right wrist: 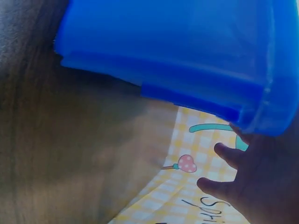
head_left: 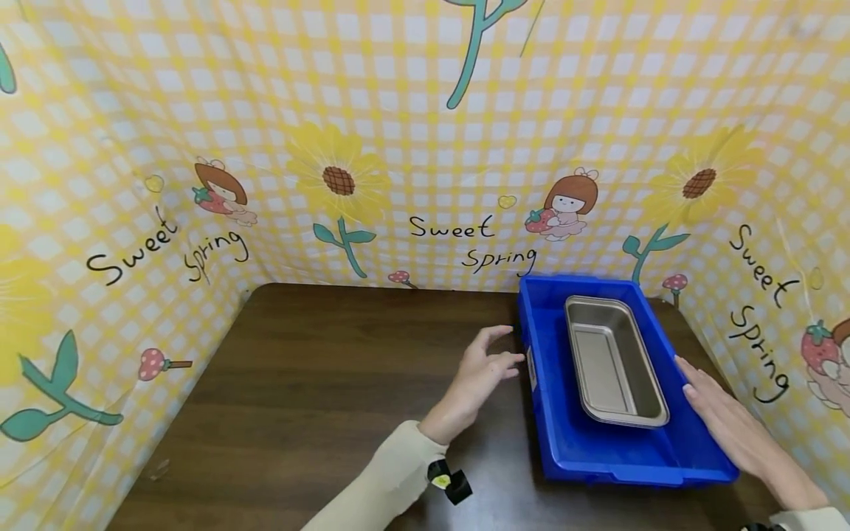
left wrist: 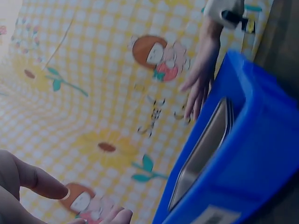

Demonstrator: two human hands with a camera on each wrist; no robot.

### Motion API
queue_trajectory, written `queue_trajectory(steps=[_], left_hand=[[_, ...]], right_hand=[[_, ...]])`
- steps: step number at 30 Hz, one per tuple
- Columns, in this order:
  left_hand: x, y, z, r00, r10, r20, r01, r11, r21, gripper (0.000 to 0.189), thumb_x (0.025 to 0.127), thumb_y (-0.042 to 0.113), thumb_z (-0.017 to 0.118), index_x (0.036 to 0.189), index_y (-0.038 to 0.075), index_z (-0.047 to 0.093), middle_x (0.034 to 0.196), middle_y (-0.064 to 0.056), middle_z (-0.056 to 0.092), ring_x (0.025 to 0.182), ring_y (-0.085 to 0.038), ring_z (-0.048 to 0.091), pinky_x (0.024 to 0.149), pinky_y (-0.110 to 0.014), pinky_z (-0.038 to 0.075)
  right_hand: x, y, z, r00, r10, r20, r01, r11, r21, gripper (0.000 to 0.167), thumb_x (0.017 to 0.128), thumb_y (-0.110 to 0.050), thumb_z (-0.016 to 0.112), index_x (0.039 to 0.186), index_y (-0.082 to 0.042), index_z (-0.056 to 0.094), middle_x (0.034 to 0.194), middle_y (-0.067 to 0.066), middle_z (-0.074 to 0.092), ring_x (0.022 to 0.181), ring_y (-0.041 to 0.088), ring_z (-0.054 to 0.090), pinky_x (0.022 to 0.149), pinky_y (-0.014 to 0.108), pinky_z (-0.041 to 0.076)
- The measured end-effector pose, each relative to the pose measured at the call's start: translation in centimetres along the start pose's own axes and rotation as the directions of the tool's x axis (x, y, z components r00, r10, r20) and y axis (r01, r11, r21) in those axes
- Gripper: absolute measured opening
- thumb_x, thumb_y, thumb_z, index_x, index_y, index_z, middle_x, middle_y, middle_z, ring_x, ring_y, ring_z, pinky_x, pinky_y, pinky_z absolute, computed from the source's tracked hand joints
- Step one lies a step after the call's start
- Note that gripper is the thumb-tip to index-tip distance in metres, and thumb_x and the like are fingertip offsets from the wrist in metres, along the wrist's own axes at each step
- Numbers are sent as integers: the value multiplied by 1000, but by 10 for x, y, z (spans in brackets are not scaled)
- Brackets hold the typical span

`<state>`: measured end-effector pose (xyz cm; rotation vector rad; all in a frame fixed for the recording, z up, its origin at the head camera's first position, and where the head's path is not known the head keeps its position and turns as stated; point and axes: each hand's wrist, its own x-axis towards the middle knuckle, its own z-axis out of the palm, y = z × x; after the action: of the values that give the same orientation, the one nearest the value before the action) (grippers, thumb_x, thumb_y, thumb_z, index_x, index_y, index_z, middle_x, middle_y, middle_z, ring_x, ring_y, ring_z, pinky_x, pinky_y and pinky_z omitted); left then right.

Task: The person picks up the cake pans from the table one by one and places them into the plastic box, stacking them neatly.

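A blue plastic bin [head_left: 551,435] stands on the right side of the table, with a rectangular metal loaf pan [head_left: 600,369] inside it. My left hand [head_left: 471,380] is beside the bin's left wall, thumb and fingers spread, fingertips close to a pale label [head_left: 531,369] there. Along the opposite wall, my right hand [head_left: 727,420] has its fingers straight, with the fingertips right at the rim. The right wrist view shows the underside of the bin [right wrist: 163,42] above the right hand [right wrist: 266,182], whose fingers are spread. Neither hand holds the pan.
A dark wooden table [head_left: 319,383] extends to the left of the bin. Yellow checked cloth [head_left: 425,147] with printed flowers and lettering hangs around the back and both sides, close behind the bin and close to the right hand.
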<state>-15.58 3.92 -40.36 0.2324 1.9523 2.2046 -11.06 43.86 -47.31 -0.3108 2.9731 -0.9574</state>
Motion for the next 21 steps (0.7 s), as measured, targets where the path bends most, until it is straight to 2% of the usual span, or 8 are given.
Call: queue_trajectory(steps=[2, 3, 12, 16, 21], left_hand=[[0, 1, -12, 1000, 20, -19, -20, 1000, 22, 50, 97, -2, 55, 147, -4, 51, 156, -24, 46, 121, -40, 67, 101, -44, 61], [-1, 2, -17, 999, 29, -24, -28, 999, 43, 49, 98, -2, 55, 147, -4, 51, 156, -24, 45, 121, -40, 66, 101, -45, 60], [-1, 8, -53, 996, 73, -50, -64, 986, 155, 48, 99, 1, 52, 147, -3, 49, 157, -23, 44, 127, -41, 63, 105, -46, 57], [-1, 9, -68, 995, 81, -62, -68, 979, 195, 49, 99, 1, 51, 148, -2, 49, 158, -23, 43, 129, -40, 62, 107, -48, 56], [-3, 10, -87, 993, 84, -83, -59, 964, 258, 49, 99, 3, 52, 148, 1, 50, 156, -21, 48, 131, -39, 61, 98, -44, 55]], right_hand=[[1, -3, -2, 1000, 7, 2, -7, 1000, -2, 59, 117, -27, 29, 171, -10, 12, 169, 35, 14, 153, 62, 1, 120, 79, -6], [2, -4, -3, 1000, 7, 0, -7, 1000, -9, 59, 117, -27, 29, 171, -10, 12, 169, 35, 14, 152, 62, 1, 119, 80, -5], [12, -27, -9, 999, -7, -31, 5, 997, -78, 59, 117, -29, 29, 172, -15, 11, 171, 33, 10, 154, 60, -1, 114, 86, -4], [17, -42, -8, 999, -20, -36, 17, 996, -86, 60, 117, -29, 29, 171, -13, 10, 171, 32, 9, 155, 57, -2, 116, 84, -5], [21, -61, -4, 999, -15, -33, 12, 996, -92, 61, 117, -32, 28, 171, -12, 7, 175, 24, -1, 158, 49, -8, 116, 84, -5]])
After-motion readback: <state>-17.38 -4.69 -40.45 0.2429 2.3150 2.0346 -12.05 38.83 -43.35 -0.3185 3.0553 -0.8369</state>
